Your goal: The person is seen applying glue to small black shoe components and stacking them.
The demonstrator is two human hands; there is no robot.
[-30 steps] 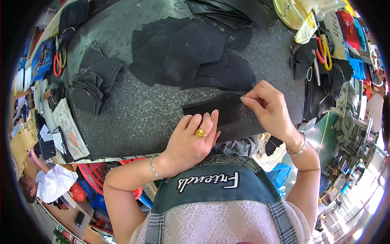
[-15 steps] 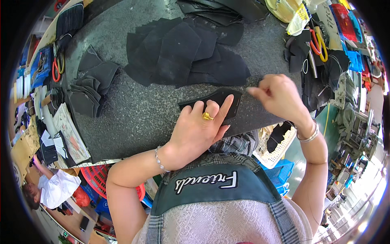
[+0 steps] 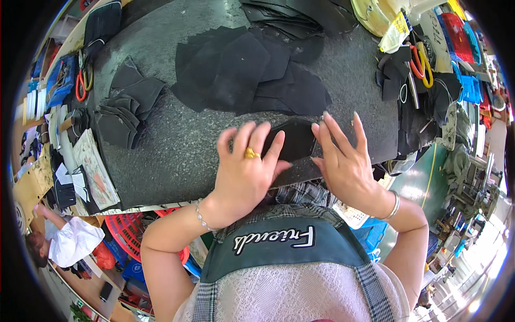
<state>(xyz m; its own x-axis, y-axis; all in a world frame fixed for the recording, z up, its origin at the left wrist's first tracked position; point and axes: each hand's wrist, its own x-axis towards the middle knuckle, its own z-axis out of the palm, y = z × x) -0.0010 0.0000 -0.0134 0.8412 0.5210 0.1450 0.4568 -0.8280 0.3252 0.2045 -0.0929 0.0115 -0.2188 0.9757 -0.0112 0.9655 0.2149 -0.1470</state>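
Note:
A black cut piece of sheet material (image 3: 294, 140) lies flat on the dark tabletop near its front edge. My left hand (image 3: 244, 169) rests over its left end, fingers spread, with a gold ring on one finger. At the piece's right edge, my right hand (image 3: 346, 172) has its fingers stretched out, the thumb and index tip close to or touching the edge. Neither hand is closed around anything. Beyond them lies a wide pile of similar black pieces (image 3: 225, 70). A smaller fanned stack of black pieces (image 3: 126, 110) sits to the left.
More black sheets (image 3: 284, 16) lie at the far edge. Scissors with red and yellow handles (image 3: 424, 67) lie at the right, another pair (image 3: 81, 83) at the left. Below the table are a red basket (image 3: 123, 236) and a white basket (image 3: 351, 216). Another person (image 3: 75, 241) is at lower left.
My right hand has come down and left to the piece's right edge, its fingers unfolding. My left hand has shifted slightly left, its fingers more spread. The view has shifted slightly.

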